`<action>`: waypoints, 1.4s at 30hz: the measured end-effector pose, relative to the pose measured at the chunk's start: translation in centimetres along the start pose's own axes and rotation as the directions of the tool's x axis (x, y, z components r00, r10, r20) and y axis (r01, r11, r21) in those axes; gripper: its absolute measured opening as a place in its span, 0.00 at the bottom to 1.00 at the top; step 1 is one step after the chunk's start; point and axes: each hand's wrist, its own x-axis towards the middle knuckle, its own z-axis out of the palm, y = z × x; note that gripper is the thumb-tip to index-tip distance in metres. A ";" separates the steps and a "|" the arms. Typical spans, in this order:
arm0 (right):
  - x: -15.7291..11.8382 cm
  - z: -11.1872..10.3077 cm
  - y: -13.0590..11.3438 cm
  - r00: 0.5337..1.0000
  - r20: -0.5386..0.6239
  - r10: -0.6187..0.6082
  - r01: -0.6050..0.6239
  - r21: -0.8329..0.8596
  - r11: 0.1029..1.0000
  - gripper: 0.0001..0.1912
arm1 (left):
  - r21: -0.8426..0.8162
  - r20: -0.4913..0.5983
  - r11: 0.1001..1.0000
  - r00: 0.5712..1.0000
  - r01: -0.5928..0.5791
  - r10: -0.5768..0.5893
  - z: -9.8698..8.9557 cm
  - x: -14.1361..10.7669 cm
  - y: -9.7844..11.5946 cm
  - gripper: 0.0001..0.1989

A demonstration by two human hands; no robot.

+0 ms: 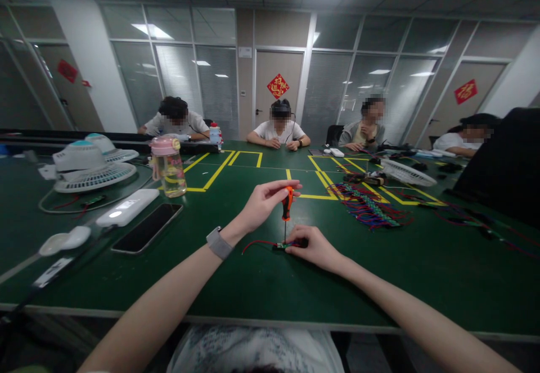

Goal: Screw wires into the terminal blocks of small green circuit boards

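Observation:
My left hand [269, 201] is closed round the top of an orange and black screwdriver [287, 210]. The screwdriver stands upright, its thin shaft pointing down at a small green circuit board [279, 246] on the table. Whether the tip sits in a screw is too small to tell. My right hand [311, 247] pinches the board's right end, its fingertips beside the shaft. From the board's left side a red wire [259, 242] curves out over the green surface; darker wires are partly hidden under my right fingers.
A bundle of wired circuit boards [371, 207] lies to the right. On the left are a phone [147, 228], a white device [127, 207], a pink-lidded bottle [172, 170] and fan parts [82, 165]. Yellow tape marks the green table [236, 294]. Several people sit across it.

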 end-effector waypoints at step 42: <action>-0.2 0.3 0.1 0.999 -0.033 -0.027 0.026 -0.053 0.998 0.05 | 0.113 -0.099 0.993 0.994 -0.037 0.048 0.6 -0.2 -0.2 0.17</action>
